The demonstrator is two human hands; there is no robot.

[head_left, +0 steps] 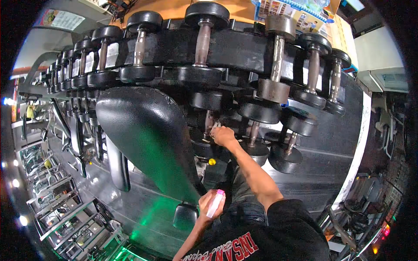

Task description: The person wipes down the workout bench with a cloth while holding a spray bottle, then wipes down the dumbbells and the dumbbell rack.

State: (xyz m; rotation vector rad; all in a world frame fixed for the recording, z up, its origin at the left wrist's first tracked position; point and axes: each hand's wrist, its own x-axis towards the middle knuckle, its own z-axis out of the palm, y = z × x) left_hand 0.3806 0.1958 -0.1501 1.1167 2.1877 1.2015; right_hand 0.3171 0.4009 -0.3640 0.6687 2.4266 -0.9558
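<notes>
My left hand [210, 203] is closed around a small white bottle with a pink top [215, 205], low in front of my body and beside the bench. My right hand [224, 136] reaches forward to the lower rack row, its fingers closed at the handle of a black dumbbell [209, 122]. Something small and greyish shows at those fingertips, too unclear to name. Just right of that hand stands another black dumbbell [253, 134] with a worn metal handle.
Dumbbells line the upper row of the black rack [174, 48], among them a bare metal one [277, 56]. A black padded bench [148, 130] rises close on the left. Papers and a blue-edged calendar [300, 13] lie behind the rack. Gym machines [65, 209] stand farther left.
</notes>
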